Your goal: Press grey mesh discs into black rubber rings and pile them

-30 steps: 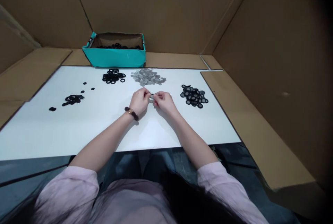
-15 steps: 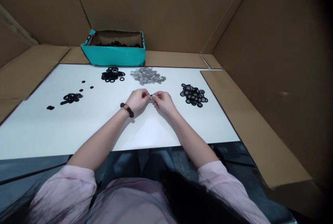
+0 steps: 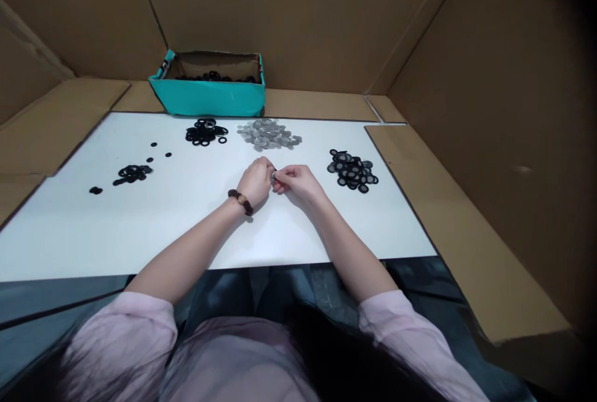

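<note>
My left hand point(image 3: 258, 180) and my right hand point(image 3: 295, 180) meet fingertip to fingertip over the middle of the white table point(image 3: 186, 215). Both are pinched on one small round part point(image 3: 273, 173), grey and dark, too small to name surely. A dark bead bracelet point(image 3: 240, 201) circles my left wrist. Just beyond the hands lies a pile of grey discs point(image 3: 268, 134). To the right of my right hand sits a pile of black rings with grey centres point(image 3: 352, 170).
A heap of black rings point(image 3: 204, 131) lies left of the grey discs, and a smaller black heap point(image 3: 132, 172) with stray pieces sits further left. A teal box point(image 3: 209, 92) with black rings stands at the back. Cardboard walls point(image 3: 489, 109) enclose the table.
The hands have stayed together on the small part, the fingers shifting slightly. The camera view has drifted a little, so everything sits a bit to the right.
</note>
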The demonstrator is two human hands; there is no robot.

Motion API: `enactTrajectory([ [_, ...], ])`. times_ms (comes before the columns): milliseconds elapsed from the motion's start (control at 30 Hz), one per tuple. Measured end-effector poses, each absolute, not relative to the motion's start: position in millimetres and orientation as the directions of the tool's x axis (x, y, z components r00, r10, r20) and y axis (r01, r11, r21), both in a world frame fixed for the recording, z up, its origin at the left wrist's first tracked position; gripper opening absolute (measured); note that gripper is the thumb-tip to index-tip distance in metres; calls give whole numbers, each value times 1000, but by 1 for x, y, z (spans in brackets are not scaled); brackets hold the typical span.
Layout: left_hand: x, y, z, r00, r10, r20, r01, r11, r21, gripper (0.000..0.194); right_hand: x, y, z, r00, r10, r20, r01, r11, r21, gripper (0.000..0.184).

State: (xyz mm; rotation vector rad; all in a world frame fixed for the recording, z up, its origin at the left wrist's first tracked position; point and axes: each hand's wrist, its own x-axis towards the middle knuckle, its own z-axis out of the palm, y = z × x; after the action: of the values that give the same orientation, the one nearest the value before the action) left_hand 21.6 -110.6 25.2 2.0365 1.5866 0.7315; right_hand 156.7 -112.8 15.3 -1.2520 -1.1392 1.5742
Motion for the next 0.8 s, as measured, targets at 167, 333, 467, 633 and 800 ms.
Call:
enactTrajectory([
  [167,17,-109,28,178,983,42,676,-153,721,16,158,-109,12,-185,952,-245,-8,-251,-968,23],
  [333,0,-101,35,378,920,-104,591,-154,792,9,161,-107,8,-243,963,-117,213,-64,-975,27],
  [467,-4,-101,38,392,911,-125,619,-161,769,19,160,-109,8,-213,975,67,440,157,-884,27],
  [633,0,-101,41,351,935,-48,579,-177,796,17,159,-109,11,-230,958,172,443,261,-858,26],
  [800,7,-101,40,199,980,-9,422,-78,903,15,157,-110,9,-163,967,196,315,240,-918,25],
])
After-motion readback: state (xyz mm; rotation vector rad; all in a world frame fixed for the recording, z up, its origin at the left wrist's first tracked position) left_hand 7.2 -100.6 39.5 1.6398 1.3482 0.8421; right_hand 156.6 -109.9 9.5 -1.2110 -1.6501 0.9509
